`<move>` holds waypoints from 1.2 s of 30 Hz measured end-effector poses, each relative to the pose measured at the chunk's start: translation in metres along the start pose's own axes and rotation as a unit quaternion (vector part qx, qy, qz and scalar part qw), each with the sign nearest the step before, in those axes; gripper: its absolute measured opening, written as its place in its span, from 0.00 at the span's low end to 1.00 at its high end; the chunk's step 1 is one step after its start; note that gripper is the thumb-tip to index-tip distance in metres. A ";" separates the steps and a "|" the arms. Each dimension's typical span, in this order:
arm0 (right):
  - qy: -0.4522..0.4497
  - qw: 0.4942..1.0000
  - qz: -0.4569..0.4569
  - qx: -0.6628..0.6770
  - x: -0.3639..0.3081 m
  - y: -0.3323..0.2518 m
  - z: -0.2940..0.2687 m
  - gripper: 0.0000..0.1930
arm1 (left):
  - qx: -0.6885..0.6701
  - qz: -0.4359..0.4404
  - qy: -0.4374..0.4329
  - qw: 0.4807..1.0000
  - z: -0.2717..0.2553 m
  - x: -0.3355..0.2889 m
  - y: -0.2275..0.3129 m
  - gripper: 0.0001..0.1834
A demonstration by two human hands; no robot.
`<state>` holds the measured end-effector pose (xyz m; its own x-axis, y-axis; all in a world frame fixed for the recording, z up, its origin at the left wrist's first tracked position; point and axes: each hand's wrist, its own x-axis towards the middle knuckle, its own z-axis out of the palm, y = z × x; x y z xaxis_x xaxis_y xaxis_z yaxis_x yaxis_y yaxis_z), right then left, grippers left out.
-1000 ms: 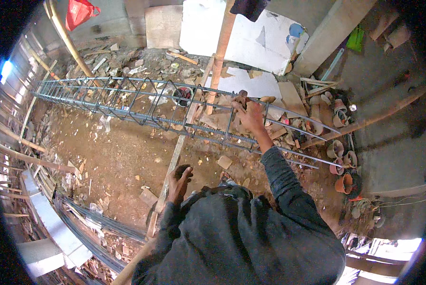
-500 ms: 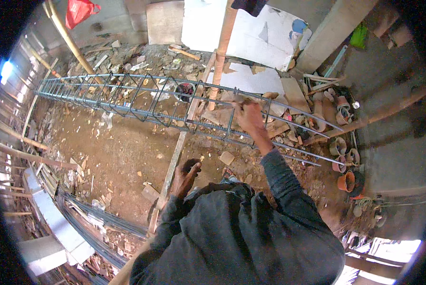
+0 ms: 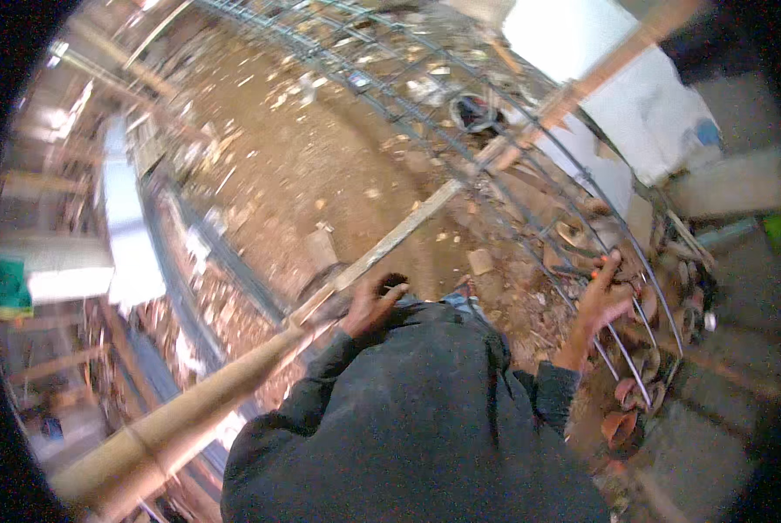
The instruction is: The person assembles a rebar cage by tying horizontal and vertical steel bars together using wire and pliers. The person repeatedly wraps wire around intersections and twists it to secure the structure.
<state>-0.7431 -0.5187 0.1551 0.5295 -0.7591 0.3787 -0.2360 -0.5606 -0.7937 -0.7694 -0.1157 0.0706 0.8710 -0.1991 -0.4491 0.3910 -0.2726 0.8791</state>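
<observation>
A long steel rebar cage runs from the far left to the near right, its long bars tied with square stirrups. At its near right end is my right hand, fingers closed around a slim dark tool with orange spots, too blurred to name. Loose bar ends stick out beyond that hand. My left hand is in front of my body, apart from the cage. Its fingers curl around something dark that I cannot make out.
A wooden rail crosses under the cage, beside a thick pole at the lower left. An upright timber stands behind the cage. Pots lie at the right, a bucket beyond the cage, and long dark bars at the left.
My view has swung left, so the cage now slants down to the right. My right hand has moved toward the cage's bar ends. My left hand stays near my body.
</observation>
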 end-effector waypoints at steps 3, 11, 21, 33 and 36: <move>-0.091 0.987 0.034 -0.129 -0.007 0.017 0.011 0.25 | 0.040 0.007 -0.007 0.999 0.000 -0.026 0.002 0.19; -0.202 0.936 -0.003 -0.288 -0.021 0.057 0.036 0.38 | -0.057 0.012 0.107 0.993 0.000 -0.062 -0.035 0.18; -0.374 0.920 -0.068 0.096 -0.096 -0.064 0.056 0.19 | 0.174 -0.016 0.411 0.895 -0.011 -0.087 -0.103 0.22; -0.713 0.647 -0.262 0.062 -0.331 -0.049 0.210 0.14 | 0.430 -0.041 0.390 0.813 -0.054 -0.036 -0.163 0.26; -0.708 0.664 -0.235 0.046 -0.352 -0.042 0.218 0.14 | 0.365 -0.007 0.418 0.832 -0.059 -0.041 -0.165 0.26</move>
<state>-0.7423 -0.1555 -0.0485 0.7773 0.6024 -0.1814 0.2431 -0.5536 -0.7965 -0.8520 -0.0067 -0.0463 0.8896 0.4502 0.0772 0.3840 -0.8286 0.4074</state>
